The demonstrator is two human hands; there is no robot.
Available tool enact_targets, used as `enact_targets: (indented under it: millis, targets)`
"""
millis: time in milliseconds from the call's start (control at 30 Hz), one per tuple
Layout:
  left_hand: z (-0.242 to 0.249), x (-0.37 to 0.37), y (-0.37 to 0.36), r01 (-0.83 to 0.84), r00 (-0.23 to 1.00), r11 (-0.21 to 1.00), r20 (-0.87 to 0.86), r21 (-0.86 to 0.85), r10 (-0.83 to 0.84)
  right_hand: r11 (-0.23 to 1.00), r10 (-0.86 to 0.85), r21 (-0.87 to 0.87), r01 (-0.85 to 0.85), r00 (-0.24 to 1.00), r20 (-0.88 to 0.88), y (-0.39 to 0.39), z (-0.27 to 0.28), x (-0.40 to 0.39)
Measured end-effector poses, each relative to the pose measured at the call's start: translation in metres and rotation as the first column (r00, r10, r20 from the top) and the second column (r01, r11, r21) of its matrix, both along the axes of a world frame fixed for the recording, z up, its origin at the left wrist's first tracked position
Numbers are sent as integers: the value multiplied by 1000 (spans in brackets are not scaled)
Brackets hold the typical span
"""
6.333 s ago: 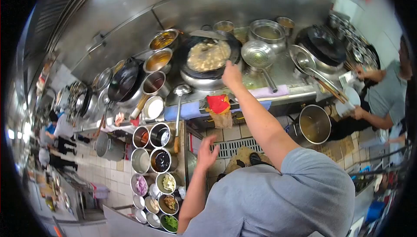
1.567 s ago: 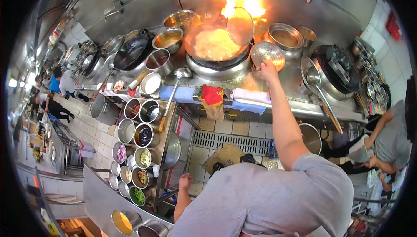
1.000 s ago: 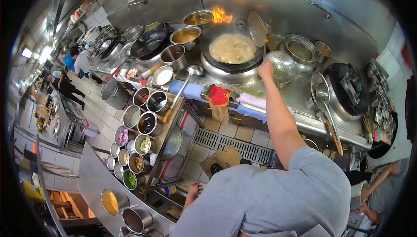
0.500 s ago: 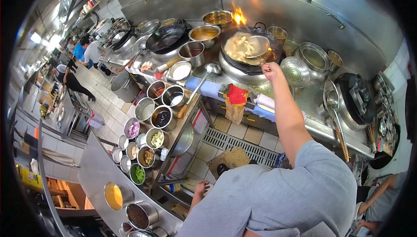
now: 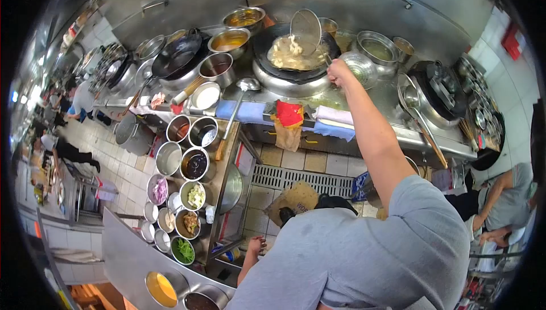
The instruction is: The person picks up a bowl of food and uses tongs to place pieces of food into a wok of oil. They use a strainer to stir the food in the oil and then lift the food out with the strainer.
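My right hand (image 5: 339,73) is closed around the handle of a metal skimmer (image 5: 306,27) over the black wok (image 5: 272,39) on the middle burner. The skimmer is tilted up steeply, and pale food pieces (image 5: 294,44) drop from it. Below, more pale pieces (image 5: 284,59) lie in liquid in the wok. A second perforated skimmer (image 5: 362,69) rests just right of that hand. My left hand (image 5: 256,246) hangs low beside my body, near the ingredient shelf, its fingers loosely bent and apart with nothing visible in them.
Several metal pots of ingredients (image 5: 194,163) stand on the left shelf, with a long ladle (image 5: 248,85) resting beside them. Another wok (image 5: 179,54) sits left, a covered burner (image 5: 441,88) right. Folded cloths (image 5: 289,114) line the stove edge. A person (image 5: 506,196) is at right; others are far left.
The skimmer has risen from the wok and tipped up, with pieces now falling. The flame behind the wok is no longer visible. The view has shifted rightward.
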State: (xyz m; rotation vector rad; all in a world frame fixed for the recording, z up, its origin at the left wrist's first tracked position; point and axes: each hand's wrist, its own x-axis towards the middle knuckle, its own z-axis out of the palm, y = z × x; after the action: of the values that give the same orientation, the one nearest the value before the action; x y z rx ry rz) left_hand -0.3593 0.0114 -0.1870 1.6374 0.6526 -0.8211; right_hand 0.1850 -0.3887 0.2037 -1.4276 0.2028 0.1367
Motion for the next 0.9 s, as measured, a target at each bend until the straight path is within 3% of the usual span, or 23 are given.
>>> enact_targets:
  millis: [33, 67, 100, 167, 200, 233, 300, 367, 433, 467, 533, 567, 633, 700, 733, 800, 833, 900]
  targets:
    - [3, 8, 7, 4, 1000, 999, 24, -48, -2, 1000, -15, 0, 15, 1000, 0, -6, -14, 8]
    - [5, 13, 9, -340, 939, 931, -103, -133, 328, 967, -58, -241, 78, 994, 89, -9, -29, 14]
    - [17, 24, 11, -332, 942, 934, -99, -135, 321, 873, -73, -463, 153, 980, 185, -13, -38, 21]
    - [37, 37, 19, -433, 901, 897, -30, -87, 433, 924, -47, -372, 85, 993, 108, -1, -8, -20]
    - [28, 42, 26, -445, 892, 877, -4, -179, 452, 873, -15, -478, 92, 987, 162, 6, 0, -32]
    - [26, 48, 27, -433, 897, 884, 6, -177, 441, 810, 17, -575, 112, 977, 214, 10, 3, -37]
    - [23, 62, 25, -414, 905, 886, 14, -209, 426, 915, 59, -404, -8, 991, 116, 15, 6, -49]
    - [32, 73, 11, -413, 903, 887, 32, -207, 428, 944, 171, -287, -161, 985, 8, 7, -6, -44]
    - [17, 82, 5, -275, 954, 919, 40, -282, 298, 759, 185, -649, -57, 974, 131, 1, -17, -39]
    - [19, 85, -1, -271, 960, 930, 7, -247, 282, 760, 184, -648, -54, 974, 135, 2, -22, -38]
    - [50, 93, -17, -194, 973, 967, 91, -167, 211, 523, 165, -796, 304, 880, 445, 5, -29, -33]
    - [60, 93, -23, -118, 979, 990, 158, -78, 129, 525, 166, -795, 305, 879, 447, 4, -22, -32]
    - [60, 91, -30, -136, 977, 990, 159, -42, 141, 651, 181, -758, 34, 963, 199, -5, -3, -36]
    - [16, 86, -22, -210, 977, 968, 1, -137, 212, 585, 221, -810, 29, 956, 194, -19, -3, -21]
    - [32, 89, -25, -215, 976, 967, 8, -138, 218, 561, 200, -826, 58, 958, 203, -22, 4, -19]
    - [65, 84, -28, -90, 987, 996, 137, 17, 87, 540, 160, -833, 121, 957, 243, -30, 6, -6]
    - [68, 82, -29, -103, 985, 995, 140, 16, 100, 541, 173, -833, 117, 954, 246, -36, 4, 3]
    - [74, 75, -29, -219, 969, 976, 113, -6, 218, 525, 36, -774, 354, 899, 436, -46, 1, 20]
